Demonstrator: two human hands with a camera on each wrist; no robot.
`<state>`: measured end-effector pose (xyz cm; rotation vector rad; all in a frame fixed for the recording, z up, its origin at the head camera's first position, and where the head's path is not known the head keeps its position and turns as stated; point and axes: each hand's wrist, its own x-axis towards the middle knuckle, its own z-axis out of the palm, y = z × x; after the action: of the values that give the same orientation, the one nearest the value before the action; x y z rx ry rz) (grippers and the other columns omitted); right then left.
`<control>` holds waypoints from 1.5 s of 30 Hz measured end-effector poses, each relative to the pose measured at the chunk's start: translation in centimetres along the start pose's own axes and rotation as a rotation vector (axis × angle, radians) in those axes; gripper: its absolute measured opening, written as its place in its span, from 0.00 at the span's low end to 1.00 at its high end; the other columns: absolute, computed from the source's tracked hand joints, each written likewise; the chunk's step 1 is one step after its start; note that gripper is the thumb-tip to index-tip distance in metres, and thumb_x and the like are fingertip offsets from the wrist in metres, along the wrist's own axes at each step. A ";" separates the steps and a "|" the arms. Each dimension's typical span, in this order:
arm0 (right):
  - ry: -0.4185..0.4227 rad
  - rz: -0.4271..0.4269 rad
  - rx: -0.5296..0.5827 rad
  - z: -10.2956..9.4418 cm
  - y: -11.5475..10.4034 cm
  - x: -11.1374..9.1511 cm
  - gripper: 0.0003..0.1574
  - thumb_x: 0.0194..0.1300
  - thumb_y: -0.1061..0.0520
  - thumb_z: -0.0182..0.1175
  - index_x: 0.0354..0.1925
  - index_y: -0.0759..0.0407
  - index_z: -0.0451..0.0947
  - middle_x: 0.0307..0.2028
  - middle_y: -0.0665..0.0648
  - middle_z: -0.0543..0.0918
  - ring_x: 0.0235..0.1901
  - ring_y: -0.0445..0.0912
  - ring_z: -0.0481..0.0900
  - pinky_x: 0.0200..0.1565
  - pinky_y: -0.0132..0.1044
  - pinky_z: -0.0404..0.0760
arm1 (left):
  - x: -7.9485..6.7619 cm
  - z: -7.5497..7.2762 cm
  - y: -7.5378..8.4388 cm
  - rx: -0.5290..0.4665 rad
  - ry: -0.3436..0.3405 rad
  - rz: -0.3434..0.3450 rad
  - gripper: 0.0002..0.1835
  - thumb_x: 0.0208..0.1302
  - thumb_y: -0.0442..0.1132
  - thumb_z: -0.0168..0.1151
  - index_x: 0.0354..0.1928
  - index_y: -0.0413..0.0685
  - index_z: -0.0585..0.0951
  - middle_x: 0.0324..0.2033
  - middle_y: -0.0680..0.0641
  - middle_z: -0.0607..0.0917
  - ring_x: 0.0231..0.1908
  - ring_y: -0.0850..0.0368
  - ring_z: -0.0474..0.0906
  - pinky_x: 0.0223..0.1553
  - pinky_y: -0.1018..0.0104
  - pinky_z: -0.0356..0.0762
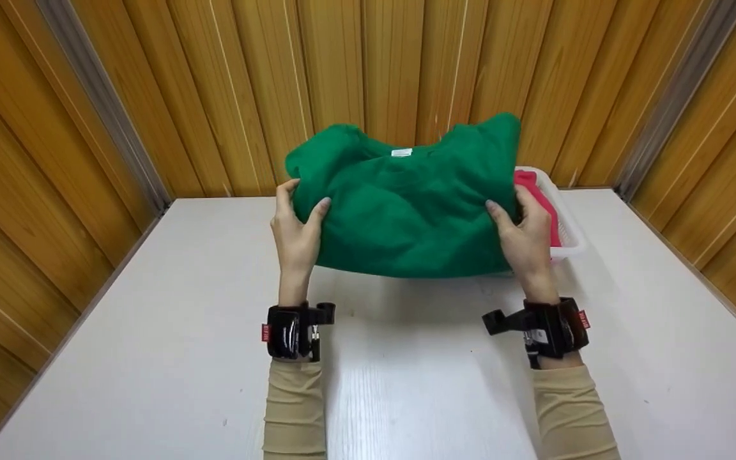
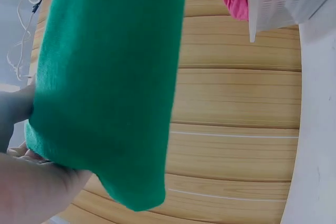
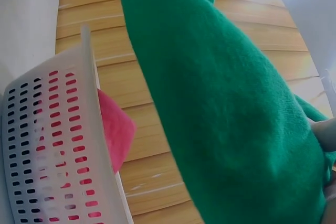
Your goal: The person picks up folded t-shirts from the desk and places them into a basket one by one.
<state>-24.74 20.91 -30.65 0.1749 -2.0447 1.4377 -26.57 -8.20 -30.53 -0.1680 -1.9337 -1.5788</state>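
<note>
A green shirt, its neckline up with a small white label at the collar, is held raised above the table, folded into a wide bundle. My left hand grips its left side, thumb in front and fingers behind. On the opposite side my right hand holds the cloth the same way, the fingers partly hidden by it. The left wrist view shows the green cloth hanging from the hand at the left edge. In the right wrist view the cloth slants across, with fingertips at the right edge.
Behind my right hand stands a white perforated basket with pink-red cloth inside. The white table reaches back to wood-patterned panels, with similar panels on both sides. Each wrist carries a black camera band.
</note>
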 end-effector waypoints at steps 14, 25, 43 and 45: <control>0.038 0.000 0.071 -1.1 0.2 0.1 0.23 0.67 0.59 0.57 0.59 0.65 0.71 0.53 0.56 0.78 0.51 0.38 0.73 0.60 0.35 0.69 | -0.3 1.0 0.2 -0.050 0.005 0.062 0.25 0.62 0.34 0.63 0.59 0.37 0.67 0.62 0.36 0.74 0.62 0.45 0.71 0.66 0.51 0.66; 0.051 0.002 0.091 -1.6 0.4 0.2 0.25 0.66 0.60 0.57 0.61 0.61 0.71 0.57 0.57 0.78 0.54 0.40 0.74 0.60 0.36 0.71 | -0.5 1.6 0.4 -0.052 -0.004 0.083 0.24 0.62 0.34 0.63 0.58 0.37 0.68 0.61 0.35 0.75 0.60 0.44 0.73 0.64 0.51 0.68; 0.172 -0.015 0.008 -3.4 2.1 0.8 0.19 0.65 0.60 0.59 0.53 0.66 0.76 0.45 0.49 0.80 0.46 0.35 0.76 0.50 0.27 0.73 | -0.7 4.6 -0.4 -0.115 -0.030 0.054 0.25 0.61 0.34 0.63 0.58 0.37 0.68 0.62 0.36 0.74 0.62 0.44 0.71 0.65 0.50 0.66; 0.191 -0.022 0.000 -3.8 2.5 1.4 0.18 0.65 0.60 0.59 0.52 0.67 0.76 0.43 0.46 0.79 0.45 0.35 0.76 0.49 0.26 0.73 | 0.0 5.5 -0.2 -0.111 -0.047 0.061 0.25 0.61 0.35 0.64 0.58 0.37 0.68 0.61 0.36 0.74 0.62 0.45 0.71 0.65 0.51 0.66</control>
<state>-25.37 25.61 -31.11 0.0571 -1.8824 1.3859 -28.75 -3.23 -31.22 -0.3101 -1.8590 -1.6566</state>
